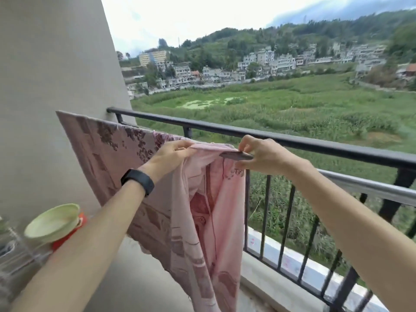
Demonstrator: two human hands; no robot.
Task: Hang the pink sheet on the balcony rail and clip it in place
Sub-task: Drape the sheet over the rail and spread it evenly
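Fingers [180,146] of both hands, left hand [167,155] and right hand [262,154], pinch one pink sheet [198,210] closed just below one black rail [315,144].

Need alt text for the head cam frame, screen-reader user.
Two bare hands hold the top edge of a pink sheet draped over a black balcony rail; the left hand pinches fabric, the right hand grips a dark clip-like object. Fields and hillside houses lie beyond.

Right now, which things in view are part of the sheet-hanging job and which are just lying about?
In the job: pink sheet, balcony rail, left hand and right hand gripping the sheet's top edge.
Lying about: pale green bowl, red container under it, black wristband.
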